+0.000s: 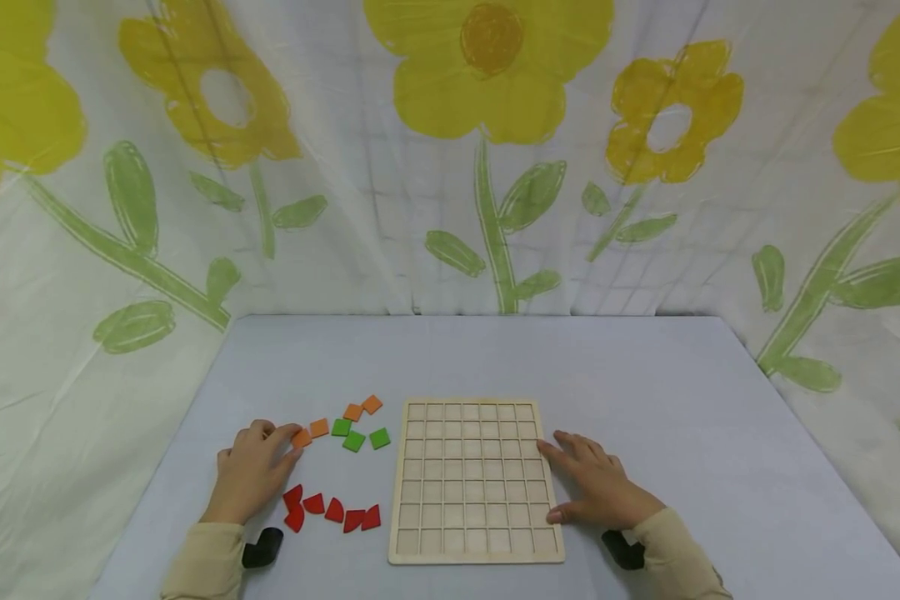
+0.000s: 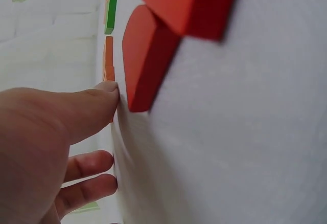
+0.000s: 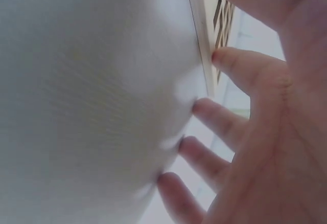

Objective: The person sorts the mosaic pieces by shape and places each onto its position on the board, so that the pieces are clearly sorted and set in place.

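Observation:
My left hand [image 1: 249, 471] is at the left of the table, thumb and index finger pinching an orange square tile [image 1: 302, 439]. In the left wrist view, the thumb [image 2: 97, 104] presses at the row of tiles, close to a red quarter-round piece [image 2: 143, 55]. My right hand [image 1: 600, 483] lies with spread fingers at the right edge of a pale wooden grid board [image 1: 476, 560]. Its index fingertip touches the board's rim [image 3: 203, 35] in the right wrist view, while the other fingertips rest on the table; nothing is held there.
Between left hand and board lie more orange tiles [image 1: 319, 427] and three green square tiles [image 1: 379, 438]. Several red quarter-round pieces [image 1: 334, 510] form a loose row nearer me. A white cloth covers the table [image 1: 645, 367]; a flower-printed curtain [image 1: 360, 208] hangs behind.

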Available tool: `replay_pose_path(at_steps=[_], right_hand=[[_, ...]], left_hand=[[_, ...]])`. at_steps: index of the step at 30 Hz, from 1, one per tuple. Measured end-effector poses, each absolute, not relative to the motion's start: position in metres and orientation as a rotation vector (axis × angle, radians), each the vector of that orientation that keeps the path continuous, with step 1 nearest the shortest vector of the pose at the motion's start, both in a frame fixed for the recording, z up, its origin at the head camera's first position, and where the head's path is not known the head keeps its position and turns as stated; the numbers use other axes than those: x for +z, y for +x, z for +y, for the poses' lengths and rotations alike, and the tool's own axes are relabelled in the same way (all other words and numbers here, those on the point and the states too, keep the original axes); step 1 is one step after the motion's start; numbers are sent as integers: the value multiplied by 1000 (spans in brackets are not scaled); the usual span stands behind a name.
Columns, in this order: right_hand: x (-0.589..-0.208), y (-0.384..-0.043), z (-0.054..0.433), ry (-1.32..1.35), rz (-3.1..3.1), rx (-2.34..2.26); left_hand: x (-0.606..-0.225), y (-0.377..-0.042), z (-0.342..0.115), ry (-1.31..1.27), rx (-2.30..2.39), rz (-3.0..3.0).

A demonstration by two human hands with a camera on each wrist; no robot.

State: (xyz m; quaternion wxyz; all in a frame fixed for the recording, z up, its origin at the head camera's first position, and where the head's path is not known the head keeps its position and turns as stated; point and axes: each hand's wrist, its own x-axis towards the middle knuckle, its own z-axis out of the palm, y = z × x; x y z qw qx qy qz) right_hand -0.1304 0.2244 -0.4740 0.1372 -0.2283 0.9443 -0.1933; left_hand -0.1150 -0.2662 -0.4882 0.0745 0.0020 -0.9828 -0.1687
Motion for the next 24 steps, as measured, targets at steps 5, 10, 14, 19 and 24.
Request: replay_pose_path(at_steps=[5,10,14,19,24], right_hand=[[-471,-132,224,-665,2752,-548],[-472,-132,224,-653,2769,-533],[-475,-132,225,-651,2785,-530],[-478,-132,226,-672,2790,-520],[-477,-131,226,-671,2788,-528]], left_hand=[[-488,-116,-266,-5,-499,-2941],[-487,-116,-265,-15,-511,-2933],[-487,-117,-262,-35,-527,-2912],[-485,-119,-257,-45,-547,-2903],[-482,-122,-252,-49,-595,-2880]])
